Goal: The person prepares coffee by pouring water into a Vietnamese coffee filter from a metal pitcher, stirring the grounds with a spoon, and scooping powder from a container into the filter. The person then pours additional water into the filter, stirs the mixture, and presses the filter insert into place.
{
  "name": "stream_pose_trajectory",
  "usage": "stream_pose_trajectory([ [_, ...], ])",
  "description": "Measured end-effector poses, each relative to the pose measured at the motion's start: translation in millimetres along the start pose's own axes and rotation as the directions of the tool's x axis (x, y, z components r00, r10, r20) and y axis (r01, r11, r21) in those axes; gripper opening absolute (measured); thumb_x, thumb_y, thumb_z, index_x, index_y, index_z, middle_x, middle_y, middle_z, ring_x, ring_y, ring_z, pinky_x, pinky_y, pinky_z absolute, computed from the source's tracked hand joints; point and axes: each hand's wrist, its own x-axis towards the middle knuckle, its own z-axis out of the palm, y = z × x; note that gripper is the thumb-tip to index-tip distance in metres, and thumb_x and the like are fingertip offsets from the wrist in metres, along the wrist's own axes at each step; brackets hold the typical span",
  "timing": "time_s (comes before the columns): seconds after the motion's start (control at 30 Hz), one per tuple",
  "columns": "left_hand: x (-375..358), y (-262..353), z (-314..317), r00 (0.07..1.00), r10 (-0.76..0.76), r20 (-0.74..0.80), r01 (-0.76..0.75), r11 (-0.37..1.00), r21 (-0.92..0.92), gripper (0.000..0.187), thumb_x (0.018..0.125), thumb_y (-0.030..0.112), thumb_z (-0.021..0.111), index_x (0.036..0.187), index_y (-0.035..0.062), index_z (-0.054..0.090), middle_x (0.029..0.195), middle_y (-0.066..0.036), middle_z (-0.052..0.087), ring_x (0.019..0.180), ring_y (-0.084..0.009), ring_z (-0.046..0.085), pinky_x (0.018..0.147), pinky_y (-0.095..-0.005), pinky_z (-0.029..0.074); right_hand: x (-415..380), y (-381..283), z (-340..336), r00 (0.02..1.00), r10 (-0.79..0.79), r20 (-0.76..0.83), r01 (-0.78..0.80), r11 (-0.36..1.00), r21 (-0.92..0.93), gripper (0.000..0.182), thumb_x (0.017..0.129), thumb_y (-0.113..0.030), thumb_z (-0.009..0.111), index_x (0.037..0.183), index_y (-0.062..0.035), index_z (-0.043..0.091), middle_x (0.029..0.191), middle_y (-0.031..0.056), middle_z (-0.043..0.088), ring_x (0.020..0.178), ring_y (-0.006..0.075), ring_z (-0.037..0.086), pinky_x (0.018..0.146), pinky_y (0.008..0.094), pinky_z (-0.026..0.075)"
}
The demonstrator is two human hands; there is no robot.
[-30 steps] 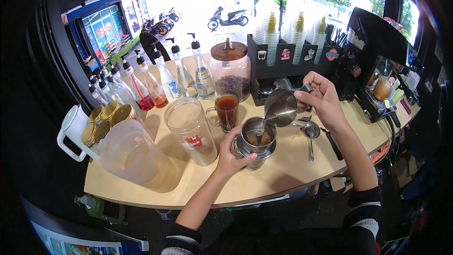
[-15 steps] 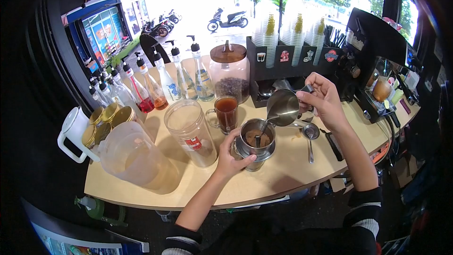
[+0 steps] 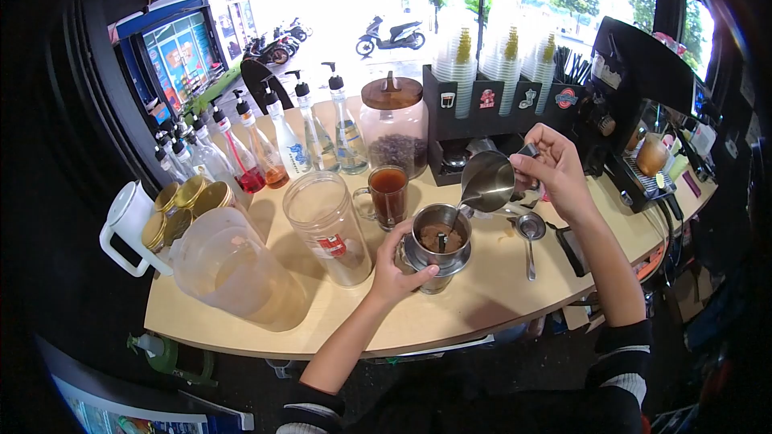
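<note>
My left hand [image 3: 400, 267] curls around a metal drip coffee filter [image 3: 460, 260], thumb at its near side. The filter stands on a small glass [image 3: 435, 284]. Brown coffee grounds [image 3: 438, 239] lie inside it around a dark centre post. My right hand [image 3: 549, 167] grips the handle of a stainless steel pitcher [image 3: 489, 182], tilted with its spout over the filter's rim. A thin stream of liquid runs from the spout into the filter. Just behind stands a glass mug of reddish-brown drink [image 3: 389, 197]. A metal spoon [image 3: 530, 231] lies to the right.
A clear jar [image 3: 328, 229] and a frosted plastic pitcher [image 3: 223, 267] stand left of my hands. Pump bottles [image 3: 291, 149], a wooden-lidded jar [image 3: 393, 124] and a black cup holder [image 3: 507, 116] line the back. A coffee machine [image 3: 639, 153] is at right.
The pitcher stays tilted over the filter, pouring. The grounds look more evenly spread and somewhat wetter cannot be told; the view has shifted very slightly, and both hands keep their grips.
</note>
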Motion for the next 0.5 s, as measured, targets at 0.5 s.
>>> stream_pose_trajectory([
  [0.5,0.4,1.5,0.8,1.0,-0.017,0.004,0.017,1.0,-0.011,0.072,0.061,0.026,0.081,0.121,0.0009,0.05,0.12,-0.013,0.055,0.115,-0.0233,0.05,0.101,-0.0366,0.036,18.9,2.5,11.5,0.998,-0.049,0.026,0.049,0.999,-0.021,0.022,0.082,0.003,0.064,0.083,-0.0064,0.044,0.064,-0.0032,0.044,0.053,0.0053,0.044,0.047,0.0214,0.033],
])
